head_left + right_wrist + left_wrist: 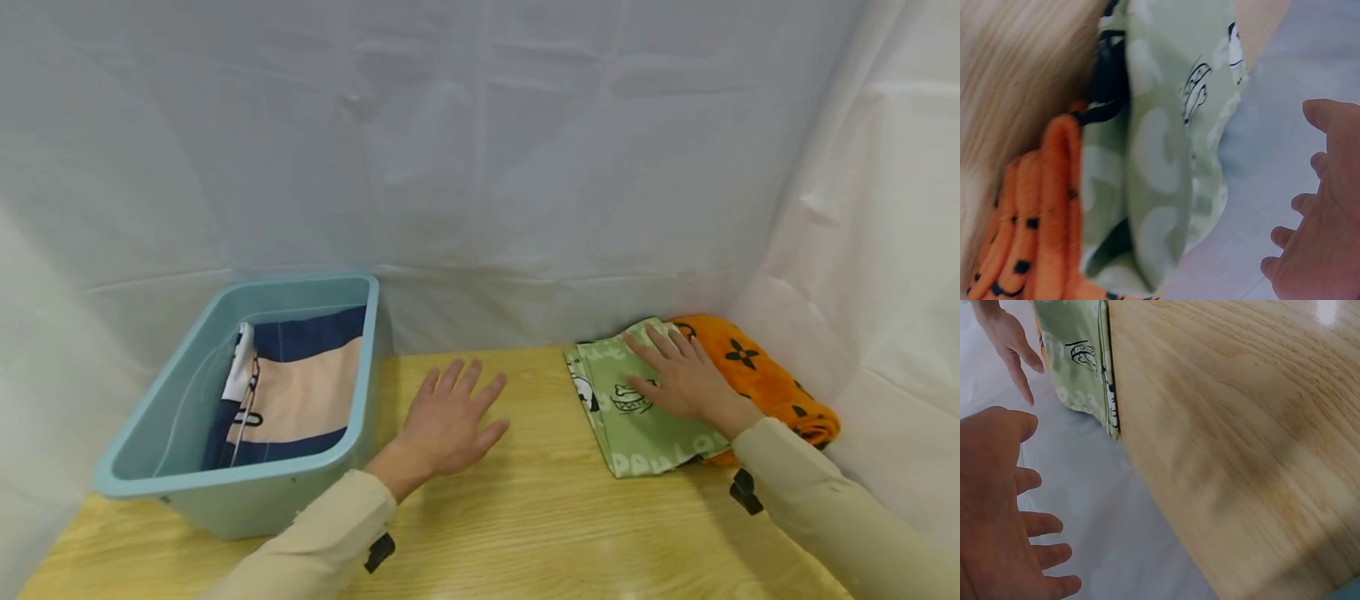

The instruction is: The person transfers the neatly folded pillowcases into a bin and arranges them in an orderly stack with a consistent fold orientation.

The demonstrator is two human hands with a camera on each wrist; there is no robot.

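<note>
The right hand (686, 379) lies flat, fingers straight, on the green cloth (637, 417), pinning it atop the orange cloth (772, 383). Left of the green cloth, the left hand (446, 421) hovers spread above the table (540, 517), holding nothing.

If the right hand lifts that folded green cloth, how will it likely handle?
The green cloth is thin layered fabric, so it is probably floppy and light and may unfold if lifted by one edge. It lies partly on the orange cloth, so dragging it might tug that along.

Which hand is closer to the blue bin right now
Left. The left hand hovers with spread fingers over the table beside the blue bin, while the right hand lies far across on the green cloth.
</note>
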